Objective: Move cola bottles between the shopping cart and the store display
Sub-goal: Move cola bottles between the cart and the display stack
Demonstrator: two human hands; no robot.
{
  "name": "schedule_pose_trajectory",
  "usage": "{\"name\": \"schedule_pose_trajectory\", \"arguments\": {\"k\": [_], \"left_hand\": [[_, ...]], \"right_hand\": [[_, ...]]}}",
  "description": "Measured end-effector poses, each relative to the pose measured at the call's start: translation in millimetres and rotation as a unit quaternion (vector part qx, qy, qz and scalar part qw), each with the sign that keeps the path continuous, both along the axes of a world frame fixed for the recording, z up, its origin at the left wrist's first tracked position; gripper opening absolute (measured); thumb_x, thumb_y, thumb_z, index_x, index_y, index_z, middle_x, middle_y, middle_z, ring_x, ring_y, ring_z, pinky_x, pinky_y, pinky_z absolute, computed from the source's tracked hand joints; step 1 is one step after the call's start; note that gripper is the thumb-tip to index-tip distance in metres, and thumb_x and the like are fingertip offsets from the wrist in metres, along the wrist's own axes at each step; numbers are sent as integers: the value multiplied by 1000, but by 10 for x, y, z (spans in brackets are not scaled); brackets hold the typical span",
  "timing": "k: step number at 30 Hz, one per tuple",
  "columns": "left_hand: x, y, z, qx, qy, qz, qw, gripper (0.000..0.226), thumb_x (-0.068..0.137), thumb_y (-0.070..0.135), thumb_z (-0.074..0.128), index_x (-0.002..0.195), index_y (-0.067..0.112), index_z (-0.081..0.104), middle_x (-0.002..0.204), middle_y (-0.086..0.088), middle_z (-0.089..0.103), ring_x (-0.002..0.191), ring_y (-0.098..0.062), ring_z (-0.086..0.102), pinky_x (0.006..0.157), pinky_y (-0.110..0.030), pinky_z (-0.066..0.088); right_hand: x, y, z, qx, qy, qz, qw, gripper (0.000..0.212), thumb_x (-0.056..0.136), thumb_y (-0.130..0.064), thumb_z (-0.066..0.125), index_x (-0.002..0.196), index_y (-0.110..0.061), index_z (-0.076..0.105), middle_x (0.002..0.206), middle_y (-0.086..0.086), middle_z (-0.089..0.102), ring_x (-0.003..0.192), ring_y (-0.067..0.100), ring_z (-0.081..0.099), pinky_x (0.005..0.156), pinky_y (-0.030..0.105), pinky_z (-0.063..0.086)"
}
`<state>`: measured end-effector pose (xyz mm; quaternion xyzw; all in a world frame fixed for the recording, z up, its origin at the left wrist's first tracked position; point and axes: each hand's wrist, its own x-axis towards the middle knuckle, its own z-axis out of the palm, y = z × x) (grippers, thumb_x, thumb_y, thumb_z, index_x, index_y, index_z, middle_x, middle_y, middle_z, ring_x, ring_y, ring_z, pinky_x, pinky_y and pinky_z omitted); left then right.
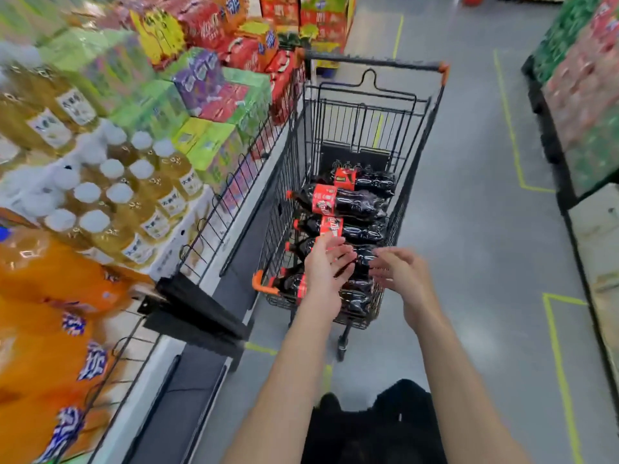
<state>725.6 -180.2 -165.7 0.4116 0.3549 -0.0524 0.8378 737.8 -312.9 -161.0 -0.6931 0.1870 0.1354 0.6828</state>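
A black wire shopping cart (415, 152) stands in the aisle ahead of me, with several dark cola bottles (348, 202) with red labels lying on their sides in it. My left hand (326, 266) and my right hand (402, 272) hover just above the near end of the cart, over the closest bottles. Both hands are open with fingers spread, palms facing each other, and hold nothing. The store display (214, 209) with a wire fence front runs along the cart's left side.
The display holds yellow drink bottles with white caps (134, 195), large orange soda bottles (50, 313) and coloured drink cartons (214, 92). Stacked cases (589, 95) line the right side. Grey floor with yellow lines (509, 135) lies to the right of the cart.
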Motion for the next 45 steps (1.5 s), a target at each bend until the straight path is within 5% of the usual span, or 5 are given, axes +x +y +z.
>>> {"name": "schedule_pose_trajectory", "arguments": {"k": [13, 23, 31, 37, 45], "left_hand": [[2196, -67, -675, 59, 104, 49, 992, 37, 98, 46, 66, 122, 18, 66, 102, -5, 74, 85, -21, 74, 64, -33, 61], [3484, -110, -1529, 30, 282, 66, 957, 60, 102, 54, 57, 149, 18, 45, 143, -17, 50, 131, -39, 53, 101, -52, 51], [3746, 69, -2135, 1, 329, 198, 923, 41, 103, 16, 67, 135, -7, 57, 120, -19, 66, 103, -33, 68, 91, -47, 58], [3643, 204, -2292, -49, 289, 222, 930, 14, 97, 8, 72, 106, 3, 62, 92, -10, 77, 81, -27, 76, 68, -45, 67], [3527, -32, -2401, 2, 288, 276, 917, 52, 94, 43, 76, 132, 15, 53, 120, -9, 70, 102, -24, 68, 76, -31, 58]], "right_hand": [[2554, -123, -827, -37, 103, 186, 976, 12, 98, -25, 66, 104, -17, 71, 102, 5, 75, 96, 18, 69, 85, 31, 52], [4091, -88, -1503, -109, 136, 307, 936, 34, 98, -19, 61, 132, -18, 63, 112, -5, 64, 97, 7, 60, 77, 26, 44], [4558, 357, -2166, -309, 29, 637, 706, 95, 84, -36, 80, 157, -12, 25, 147, 20, 48, 134, 38, 48, 111, 48, 41], [4470, 650, -2544, -436, -63, 645, 624, 138, 63, -63, 88, 160, -19, 1, 150, 26, 42, 135, 43, 46, 105, 53, 44], [4598, 684, -2667, -379, -42, 630, 677, 121, 45, -64, 89, 147, -29, 32, 122, 4, 62, 114, 33, 63, 88, 42, 49]]}}
